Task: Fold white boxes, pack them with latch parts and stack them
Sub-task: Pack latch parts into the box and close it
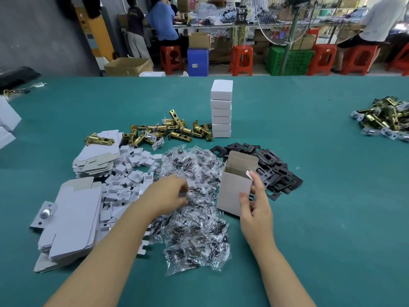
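Note:
My right hand (254, 207) grips an upright white box (232, 187) with its top flaps open, thumb on the front and fingers on the right side. My left hand (168, 193) has its fingers curled into the heap of clear screw bags (194, 229) and pinches one of them. Brass latch bolts (168, 129) lie in a pile behind the bags. Black strike plates (274, 167) lie behind the held box. A stack of several closed white boxes (221, 109) stands at mid-table. Flat unfolded box blanks (73, 220) lie at the left, with white inserts (130, 173) beside them.
A second pile of brass latches (385, 118) lies at the far right of the green table (332, 218). More white blanks (6, 122) sit at the left edge. Beyond the table are red stools, crates, a fan and people seated at another bench.

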A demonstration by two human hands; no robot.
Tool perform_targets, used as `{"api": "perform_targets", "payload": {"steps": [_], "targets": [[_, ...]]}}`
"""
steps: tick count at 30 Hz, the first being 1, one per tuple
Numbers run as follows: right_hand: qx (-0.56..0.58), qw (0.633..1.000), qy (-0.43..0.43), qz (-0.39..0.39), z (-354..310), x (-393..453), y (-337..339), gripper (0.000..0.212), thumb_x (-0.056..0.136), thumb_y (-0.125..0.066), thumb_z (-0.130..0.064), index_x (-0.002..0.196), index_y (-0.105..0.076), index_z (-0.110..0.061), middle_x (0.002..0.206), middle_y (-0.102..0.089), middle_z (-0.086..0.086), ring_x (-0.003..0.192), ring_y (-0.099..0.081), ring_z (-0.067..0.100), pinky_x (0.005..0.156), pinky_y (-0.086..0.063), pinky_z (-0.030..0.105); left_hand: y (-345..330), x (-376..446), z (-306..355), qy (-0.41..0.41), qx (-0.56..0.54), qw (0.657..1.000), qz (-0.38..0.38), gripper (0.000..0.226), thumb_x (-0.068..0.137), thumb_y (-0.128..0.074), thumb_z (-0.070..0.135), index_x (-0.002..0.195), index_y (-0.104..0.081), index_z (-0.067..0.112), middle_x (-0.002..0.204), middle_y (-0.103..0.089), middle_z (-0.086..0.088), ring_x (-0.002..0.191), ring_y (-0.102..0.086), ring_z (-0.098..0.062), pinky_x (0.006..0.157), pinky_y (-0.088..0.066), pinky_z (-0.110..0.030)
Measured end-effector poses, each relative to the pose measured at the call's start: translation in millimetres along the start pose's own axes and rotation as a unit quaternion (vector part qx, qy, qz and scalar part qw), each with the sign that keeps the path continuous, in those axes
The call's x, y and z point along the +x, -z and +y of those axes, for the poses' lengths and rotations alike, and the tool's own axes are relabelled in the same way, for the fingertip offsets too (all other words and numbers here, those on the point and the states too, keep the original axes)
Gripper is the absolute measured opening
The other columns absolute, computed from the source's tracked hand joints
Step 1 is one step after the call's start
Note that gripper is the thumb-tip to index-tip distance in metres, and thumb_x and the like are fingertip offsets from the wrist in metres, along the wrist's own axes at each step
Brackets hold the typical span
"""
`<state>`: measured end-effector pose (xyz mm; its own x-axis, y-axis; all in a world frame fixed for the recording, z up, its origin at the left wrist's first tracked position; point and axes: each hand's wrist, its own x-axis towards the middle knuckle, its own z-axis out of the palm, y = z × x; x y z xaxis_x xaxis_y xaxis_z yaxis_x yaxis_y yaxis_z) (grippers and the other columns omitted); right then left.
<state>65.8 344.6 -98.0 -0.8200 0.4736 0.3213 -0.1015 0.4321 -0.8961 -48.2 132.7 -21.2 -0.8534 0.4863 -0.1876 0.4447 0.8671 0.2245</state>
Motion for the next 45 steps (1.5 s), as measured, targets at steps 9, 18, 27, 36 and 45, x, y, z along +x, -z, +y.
{"api": "perform_targets", "payload": {"steps": [9,18,27,36,45], "targets": [[0.002,1.000,0.002,-0.011,-3,-1,1,0.060,0.104,-0.052,-0.021,0.146,-0.033,-0.060,0.134,-0.054,-0.026,0.064,-0.044,0.004,0.070,-0.042,0.018,14,-4,4,0.001,-0.170,0.983,0.073,0.013,0.099,-0.063,0.029,0.088,-0.058,0.028,0.089,-0.066,0.010,0.069,-0.060,-0.007,0.060,-0.046,-0.023],[-0.033,0.998,0.056,0.013,-8,-4,-3,0.072,0.104,-0.052,-0.007,0.156,-0.026,-0.050,0.114,-0.051,-0.027,0.068,-0.045,0.010,0.065,-0.041,0.018,14,-5,15,-0.002,-0.159,0.983,0.088,0.009,0.102,-0.059,0.025,0.097,-0.062,0.032,0.085,-0.068,0.013,0.064,-0.063,-0.012,0.057,-0.053,-0.034],[-0.073,0.991,0.106,0.029,-6,-3,-2,0.068,0.099,-0.051,0.005,0.148,-0.038,-0.041,0.125,-0.046,-0.002,0.070,-0.047,0.013,0.057,-0.040,0.019,1,0,19,-0.008,-0.148,0.987,0.060,0.017,0.100,-0.060,0.016,0.090,-0.061,0.029,0.082,-0.068,0.010,0.071,-0.069,-0.012,0.066,-0.059,-0.030],[-0.072,0.991,0.107,0.029,-4,-2,-3,0.071,0.099,-0.052,0.007,0.148,-0.038,-0.043,0.126,-0.047,0.002,0.068,-0.046,0.016,0.055,-0.040,0.019,0,-4,8,0.028,-0.318,0.947,0.021,0.037,0.098,-0.052,-0.004,0.091,-0.074,0.025,0.076,-0.077,0.003,0.073,-0.076,-0.014,0.077,-0.064,-0.041],[-0.075,0.991,0.106,0.034,-3,-1,-3,0.072,0.098,-0.052,0.006,0.147,-0.037,-0.045,0.128,-0.046,0.002,0.069,-0.047,0.013,0.056,-0.039,0.014,-5,-8,3,0.006,-0.188,0.982,0.016,0.014,0.089,-0.076,0.033,0.080,-0.069,0.025,0.076,-0.071,0.005,0.069,-0.066,-0.008,0.060,-0.050,-0.020]]}}
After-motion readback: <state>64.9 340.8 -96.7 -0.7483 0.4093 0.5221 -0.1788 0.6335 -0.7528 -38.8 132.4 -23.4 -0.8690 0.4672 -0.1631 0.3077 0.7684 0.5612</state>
